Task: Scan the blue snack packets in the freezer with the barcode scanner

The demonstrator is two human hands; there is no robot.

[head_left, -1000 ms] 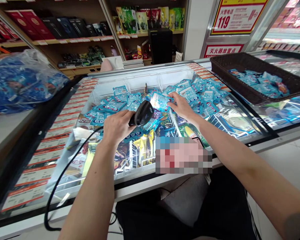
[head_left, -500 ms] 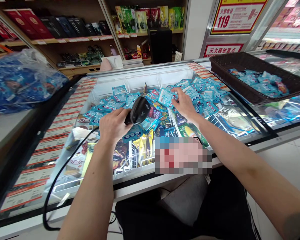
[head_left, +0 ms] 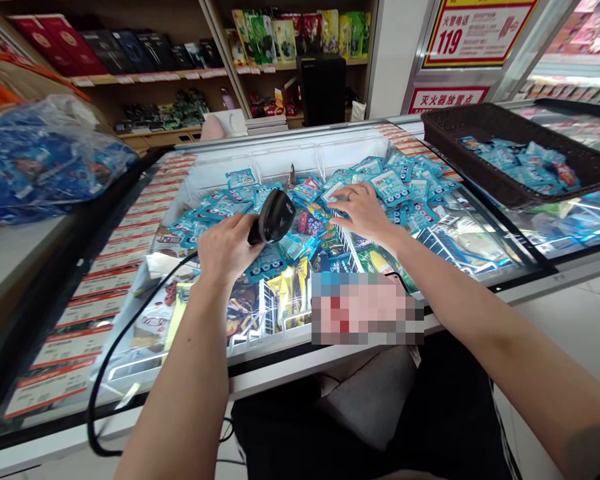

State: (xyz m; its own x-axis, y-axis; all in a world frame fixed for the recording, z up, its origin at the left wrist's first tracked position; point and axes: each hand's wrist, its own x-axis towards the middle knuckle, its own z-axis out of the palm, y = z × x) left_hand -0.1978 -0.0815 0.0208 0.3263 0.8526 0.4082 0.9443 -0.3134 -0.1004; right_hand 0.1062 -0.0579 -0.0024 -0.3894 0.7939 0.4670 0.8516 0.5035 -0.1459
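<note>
My left hand (head_left: 226,245) is closed round the handle of a black barcode scanner (head_left: 273,217), whose cable (head_left: 125,347) trails down to the left. The scanner's head points at a heap of light blue packets (head_left: 405,183) lying on the glass lid of a chest freezer (head_left: 290,155). My right hand (head_left: 363,210) lies on the blue packets just right of the scanner, fingers stretched and slightly bent over one packet; I cannot make out a firm grip.
A dark wicker basket (head_left: 480,123) with more blue packets stands at the right on the neighbouring freezer. A clear bag of blue packets (head_left: 45,160) sits at the left. Price labels (head_left: 105,267) line the freezer's left rim. Shelves of goods stand behind.
My right hand has put down the packet it held up to the scanner and dropped flat onto the heap. The scanner's light has gone out and my left hand has drawn slightly back.
</note>
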